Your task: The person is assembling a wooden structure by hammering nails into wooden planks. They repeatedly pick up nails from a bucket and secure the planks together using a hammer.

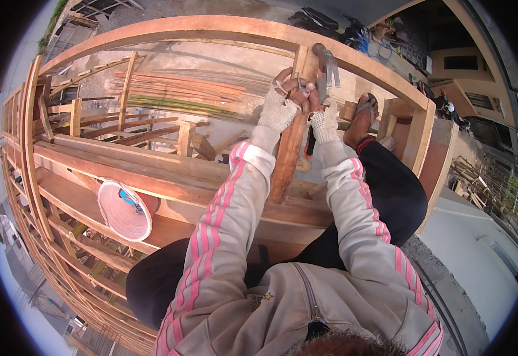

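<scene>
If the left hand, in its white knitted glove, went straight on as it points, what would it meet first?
Probably the right hand, in white knit, at its bare fingertips; depth leaves unclear whether the left hand touches them.

Bright daylight reaches you across the whole scene, and thin shadows streak the pale ground (235,54). Your dark trousers (383,184) and the shaded opening (434,32) at upper right lose most detail. Toward the black circular border, fringed bluish at left, the long top beam (223,25) bows strongly. Your fingers (296,97) look slightly soft; distant clutter turns indistinct.
</scene>
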The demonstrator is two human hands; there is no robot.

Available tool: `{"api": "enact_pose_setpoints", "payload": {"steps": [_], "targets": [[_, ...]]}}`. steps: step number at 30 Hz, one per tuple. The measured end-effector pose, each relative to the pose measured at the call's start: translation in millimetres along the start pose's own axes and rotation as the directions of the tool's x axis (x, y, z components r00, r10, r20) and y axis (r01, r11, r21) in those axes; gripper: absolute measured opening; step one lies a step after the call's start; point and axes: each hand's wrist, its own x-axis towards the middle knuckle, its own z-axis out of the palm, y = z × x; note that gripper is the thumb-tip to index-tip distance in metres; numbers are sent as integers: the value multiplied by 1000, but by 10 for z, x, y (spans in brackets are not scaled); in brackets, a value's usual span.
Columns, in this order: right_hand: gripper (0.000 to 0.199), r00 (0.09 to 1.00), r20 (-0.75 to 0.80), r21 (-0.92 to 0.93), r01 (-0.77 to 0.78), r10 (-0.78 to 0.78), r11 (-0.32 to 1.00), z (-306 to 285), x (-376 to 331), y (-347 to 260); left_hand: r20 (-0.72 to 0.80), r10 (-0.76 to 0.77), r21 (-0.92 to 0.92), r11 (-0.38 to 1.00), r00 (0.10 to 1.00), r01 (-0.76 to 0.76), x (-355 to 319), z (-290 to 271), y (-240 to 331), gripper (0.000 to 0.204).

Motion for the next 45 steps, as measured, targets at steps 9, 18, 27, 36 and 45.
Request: {"api": "enact_pose_setpoints", "payload": {"steps": [9,18,27,36,45], "targets": [[42,958,272,-268,161,-86,950,-239,363,-714,7,19,19,1000,1000,-20,-4,-2,11,30],[39,657,719,-518,291,225,805,85,824,-1254,52,86,4,996,995,-86,30,-45,63,33],[35,808,568,-555,237,155,798,-238,1259,-1544,-59,-93,38,995,994,96,-24,79,-42,89],[11,885,462,-75,98,-52,992,-450,2250,-1796,199,-342,-29,935,918,354,257,-99,-22,85],[17,768,630,-341,146,111,929,-194,2267,-1638,163,-177,-45,981,971,186,469,7,-311,84]]}}
